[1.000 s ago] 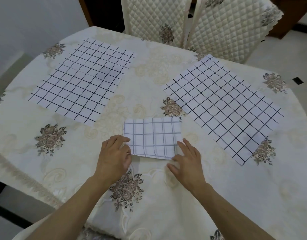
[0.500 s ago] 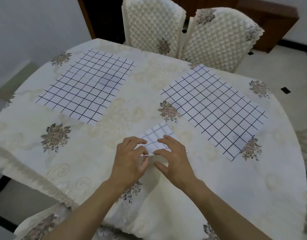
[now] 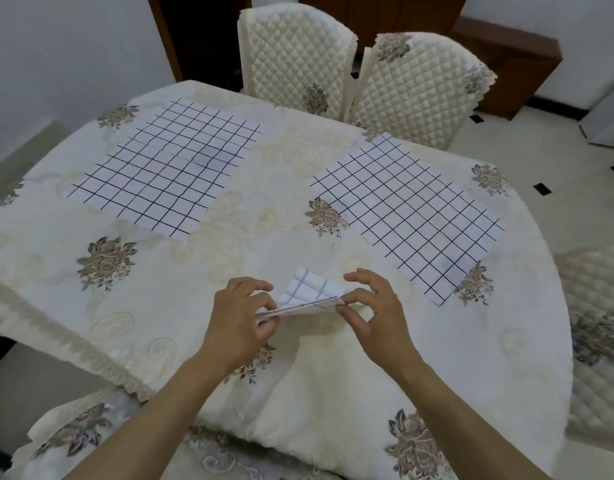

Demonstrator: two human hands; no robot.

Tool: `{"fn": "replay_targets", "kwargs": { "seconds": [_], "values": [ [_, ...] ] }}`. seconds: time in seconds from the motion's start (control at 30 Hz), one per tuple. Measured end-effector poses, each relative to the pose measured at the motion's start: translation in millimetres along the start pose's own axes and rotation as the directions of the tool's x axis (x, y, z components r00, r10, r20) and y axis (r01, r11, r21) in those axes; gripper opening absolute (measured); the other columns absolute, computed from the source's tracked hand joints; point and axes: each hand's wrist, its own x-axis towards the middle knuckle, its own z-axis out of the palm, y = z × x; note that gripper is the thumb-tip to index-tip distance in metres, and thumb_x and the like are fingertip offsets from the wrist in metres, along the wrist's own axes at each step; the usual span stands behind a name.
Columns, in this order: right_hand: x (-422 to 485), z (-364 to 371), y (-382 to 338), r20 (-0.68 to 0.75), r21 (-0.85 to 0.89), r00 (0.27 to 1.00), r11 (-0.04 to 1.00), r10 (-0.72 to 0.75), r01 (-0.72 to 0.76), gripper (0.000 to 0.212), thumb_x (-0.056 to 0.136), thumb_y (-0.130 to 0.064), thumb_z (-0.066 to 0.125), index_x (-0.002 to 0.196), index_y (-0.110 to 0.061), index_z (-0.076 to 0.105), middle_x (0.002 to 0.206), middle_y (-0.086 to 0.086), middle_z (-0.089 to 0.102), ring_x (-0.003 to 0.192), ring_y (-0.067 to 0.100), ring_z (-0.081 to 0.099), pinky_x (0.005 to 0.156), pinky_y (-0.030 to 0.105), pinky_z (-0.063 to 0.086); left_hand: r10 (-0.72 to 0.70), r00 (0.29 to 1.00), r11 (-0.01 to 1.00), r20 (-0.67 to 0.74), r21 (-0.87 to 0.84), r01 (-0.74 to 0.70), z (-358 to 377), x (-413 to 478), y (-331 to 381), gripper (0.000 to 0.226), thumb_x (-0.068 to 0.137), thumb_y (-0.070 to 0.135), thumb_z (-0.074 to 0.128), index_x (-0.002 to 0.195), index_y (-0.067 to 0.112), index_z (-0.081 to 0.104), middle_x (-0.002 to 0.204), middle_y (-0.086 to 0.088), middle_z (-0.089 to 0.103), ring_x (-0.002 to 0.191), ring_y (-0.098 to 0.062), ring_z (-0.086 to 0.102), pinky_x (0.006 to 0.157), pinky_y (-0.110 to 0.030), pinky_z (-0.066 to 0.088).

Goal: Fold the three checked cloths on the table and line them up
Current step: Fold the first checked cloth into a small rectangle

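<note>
**Q:** At the near edge of the table (image 3: 471, 358), what do your hands hold?

**A:** Your left hand (image 3: 241, 317) and right hand (image 3: 374, 313) each pinch one end of the small folded cloth (image 3: 307, 294) between thumb and curled fingers. Its far flap is tilted up off the table, probably so you can square the layers.

**Q:** And the rest?

**A:** The left cloth (image 3: 167, 168) and the right cloth (image 3: 406, 216) lie flat, unfolded, well apart, awaiting you.

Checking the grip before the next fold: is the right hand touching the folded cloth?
Touching. The head view shows the right hand pinching the folded cloth at its right corner, between thumb and forefinger.
</note>
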Motion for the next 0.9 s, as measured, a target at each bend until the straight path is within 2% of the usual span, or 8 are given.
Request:
{"fn": "replay_targets", "kwargs": {
  "seconds": [0.1,0.2,0.4,0.5,0.6,0.7,0.77,0.9],
  "values": [
    [-1.0,-10.0,-1.5,-0.012,0.042,0.996,0.995,0.089,-0.089,0.013,0.084,-0.019,0.075,0.079,-0.030,0.069,0.125,-0.018,0.057,0.128,0.004,0.044,0.106,0.044,0.037,-0.057,0.998,0.997,0.023,-0.057,0.058,-13.3,1.0,-4.3,0.010,0.072,0.040,0.066,0.074,0.031,0.068,0.107,0.020,0.063,0.112,-0.011,0.051,0.081,-0.035,0.032],
    [-0.1,-19.6,-7.9,-0.023,0.063,0.994,0.993,0.105,-0.104,0.014,0.083,-0.017,0.075,0.079,-0.029,0.068,0.125,-0.016,0.058,0.125,0.003,0.047,0.106,0.036,0.038,-0.057,0.998,0.983,0.020,-0.172,0.060,-29.3,2.9,1.5,0.008,0.077,0.033,0.074,0.073,0.033,0.067,0.110,0.022,0.063,0.115,-0.006,0.049,0.095,-0.039,0.040],
    [7.7,-55.6,-25.3,0.040,0.032,0.992,0.992,0.121,-0.122,0.008,0.083,-0.020,0.075,0.079,-0.026,0.070,0.126,-0.017,0.059,0.130,0.005,0.044,0.109,0.034,0.033,-0.017,0.998,0.937,0.060,-0.347,0.037,-70.5,6.4,33.5,0.015,0.080,0.020,0.080,0.071,0.025,0.070,0.113,0.020,0.066,0.119,-0.008,0.053,0.098,-0.030,0.039],
    [9.9,-76.8,-39.7,0.147,0.097,0.979,0.983,0.142,-0.157,0.007,0.082,-0.022,0.076,0.076,-0.024,0.072,0.128,-0.021,0.059,0.133,0.001,0.041,0.109,0.033,0.029,0.004,0.978,0.813,0.211,-0.569,0.119,-93.5,7.5,46.3,0.016,0.078,0.021,0.080,0.065,0.017,0.070,0.115,0.010,0.069,0.108,-0.013,0.064,0.089,-0.035,0.047],
    [14.0,-90.6,-48.4,0.225,0.152,0.963,0.971,0.146,-0.183,0.011,0.081,-0.021,0.076,0.072,-0.022,0.070,0.131,-0.022,0.057,0.132,-0.003,0.041,0.106,0.030,0.029,0.023,0.948,0.634,0.318,-0.738,0.233,-106.9,11.9,51.9,0.018,0.076,0.017,0.076,0.063,0.008,0.067,0.116,-0.004,0.070,0.105,-0.020,0.067,0.079,-0.029,0.052],
    [24.8,-87.3,-41.8,0.226,0.150,0.958,0.965,0.179,-0.216,0.013,0.082,-0.022,0.076,0.074,-0.014,0.069,0.129,-0.022,0.058,0.126,-0.008,0.045,0.102,0.022,0.030,-0.081,0.945,0.652,0.318,-0.700,0.292,-101.1,25.3,47.4,0.013,0.078,0.014,0.080,0.069,0.010,0.071,0.112,-0.002,0.072,0.102,-0.026,0.069,0.082,-0.033,0.054],
    [33.8,-75.2,-29.2,0.188,0.144,0.957,0.957,0.222,-0.250,0.012,0.081,-0.023,0.077,0.075,-0.016,0.070,0.124,-0.023,0.060,0.120,-0.009,0.048,0.094,0.017,0.033,-0.205,0.935,0.667,0.291,-0.658,0.350,-88.6,36.9,38.5,0.005,0.080,0.013,0.080,0.083,0.015,0.078,0.107,0.001,0.074,0.099,-0.030,0.069,0.086,-0.039,0.054],
    [47.8,-42.7,9.2,0.121,0.130,0.944,0.938,0.306,-0.320,0.009,0.083,-0.027,0.076,0.078,-0.021,0.070,0.118,-0.016,0.066,0.114,0.003,0.057,0.098,0.028,0.040,-0.334,0.924,0.743,0.186,-0.551,0.380,-56.9,58.9,21.2,0.011,0.079,0.020,0.082,0.089,0.019,0.078,0.100,0.004,0.075,0.084,-0.019,0.069,0.077,-0.039,0.054]
  ]
}}
